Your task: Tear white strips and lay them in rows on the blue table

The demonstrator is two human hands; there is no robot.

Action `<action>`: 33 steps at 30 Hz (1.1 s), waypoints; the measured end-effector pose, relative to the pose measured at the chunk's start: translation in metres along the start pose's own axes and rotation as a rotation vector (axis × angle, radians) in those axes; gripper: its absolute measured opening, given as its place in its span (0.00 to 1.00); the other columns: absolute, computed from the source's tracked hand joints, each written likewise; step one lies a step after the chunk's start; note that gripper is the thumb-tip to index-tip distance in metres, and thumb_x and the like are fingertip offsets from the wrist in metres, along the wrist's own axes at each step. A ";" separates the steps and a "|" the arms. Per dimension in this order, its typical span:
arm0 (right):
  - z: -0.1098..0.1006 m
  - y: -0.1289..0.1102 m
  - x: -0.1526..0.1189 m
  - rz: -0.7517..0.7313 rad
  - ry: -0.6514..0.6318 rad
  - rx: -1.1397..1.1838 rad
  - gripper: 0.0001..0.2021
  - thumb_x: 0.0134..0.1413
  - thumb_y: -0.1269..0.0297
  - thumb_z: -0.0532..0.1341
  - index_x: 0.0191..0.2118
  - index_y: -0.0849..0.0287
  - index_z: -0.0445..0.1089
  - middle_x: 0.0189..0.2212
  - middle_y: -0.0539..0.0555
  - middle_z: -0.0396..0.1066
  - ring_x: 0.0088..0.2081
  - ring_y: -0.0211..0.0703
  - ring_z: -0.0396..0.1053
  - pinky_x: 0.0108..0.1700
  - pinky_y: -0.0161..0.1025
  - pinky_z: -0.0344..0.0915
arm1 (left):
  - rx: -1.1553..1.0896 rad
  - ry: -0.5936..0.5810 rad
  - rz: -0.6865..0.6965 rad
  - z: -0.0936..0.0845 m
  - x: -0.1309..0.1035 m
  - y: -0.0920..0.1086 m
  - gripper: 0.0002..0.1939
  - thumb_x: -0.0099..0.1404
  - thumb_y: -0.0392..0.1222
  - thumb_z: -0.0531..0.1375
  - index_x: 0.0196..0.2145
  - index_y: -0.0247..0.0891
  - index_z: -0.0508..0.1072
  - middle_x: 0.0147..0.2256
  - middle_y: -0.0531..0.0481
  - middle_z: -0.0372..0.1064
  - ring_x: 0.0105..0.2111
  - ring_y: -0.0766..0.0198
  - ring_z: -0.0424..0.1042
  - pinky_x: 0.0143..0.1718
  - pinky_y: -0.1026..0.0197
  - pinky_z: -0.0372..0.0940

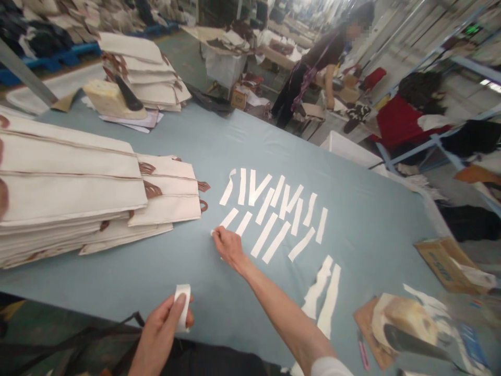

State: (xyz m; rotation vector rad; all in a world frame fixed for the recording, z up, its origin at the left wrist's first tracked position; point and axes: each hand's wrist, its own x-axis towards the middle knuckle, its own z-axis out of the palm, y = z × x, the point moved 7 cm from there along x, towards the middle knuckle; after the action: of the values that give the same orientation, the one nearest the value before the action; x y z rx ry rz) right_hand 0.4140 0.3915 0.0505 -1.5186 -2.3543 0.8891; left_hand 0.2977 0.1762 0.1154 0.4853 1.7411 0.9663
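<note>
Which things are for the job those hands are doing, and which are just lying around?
Seems part of the job:
flat white rectangular bundle in the left grip
small white piece in the right grip
narrow white strips

Probably just lying about:
slim pink tool
brown cardboard box

No txt legible w/ certainty. Cardboard box [428, 246] at R edge of worktop [250, 141]: big blue ltrs on side, tilted & too blurred to read. Blue pkt [474, 342], btm R: pale print, illegible. Small carton [238, 99] in bkgd, beyond worktop: dark mark, too small. Green lit display [473, 29], top R: unreadable chars.
</note>
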 end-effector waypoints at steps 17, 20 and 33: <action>-0.018 -0.067 -0.054 -0.166 0.109 0.033 0.13 0.65 0.67 0.58 0.52 0.60 0.72 0.61 0.66 0.70 0.61 0.55 0.69 0.63 0.53 0.64 | -0.218 -0.196 0.144 -0.025 -0.027 0.032 0.30 0.62 0.69 0.63 0.34 0.34 0.80 0.24 0.47 0.78 0.25 0.61 0.69 0.34 0.59 0.64; -0.058 -0.084 -0.075 -0.165 0.181 0.160 0.14 0.68 0.63 0.56 0.54 0.58 0.71 0.50 0.59 0.77 0.49 0.47 0.77 0.55 0.46 0.72 | -0.346 -0.252 0.177 -0.036 -0.037 0.061 0.33 0.62 0.69 0.63 0.41 0.32 0.80 0.27 0.45 0.80 0.28 0.56 0.75 0.36 0.56 0.70; -0.166 -0.187 -0.212 -0.559 0.548 0.313 0.15 0.65 0.68 0.61 0.56 0.50 0.68 0.46 0.56 0.78 0.44 0.46 0.78 0.45 0.44 0.76 | -0.796 -0.722 0.079 -0.040 -0.088 0.145 0.29 0.75 0.57 0.50 0.58 0.33 0.75 0.56 0.33 0.77 0.55 0.36 0.77 0.47 0.38 0.77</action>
State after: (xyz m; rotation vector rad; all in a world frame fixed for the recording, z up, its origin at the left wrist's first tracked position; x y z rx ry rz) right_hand 0.4456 0.2124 0.3239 -0.7799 -1.9509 0.5687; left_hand 0.2765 0.1848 0.2880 0.3108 0.6201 1.2441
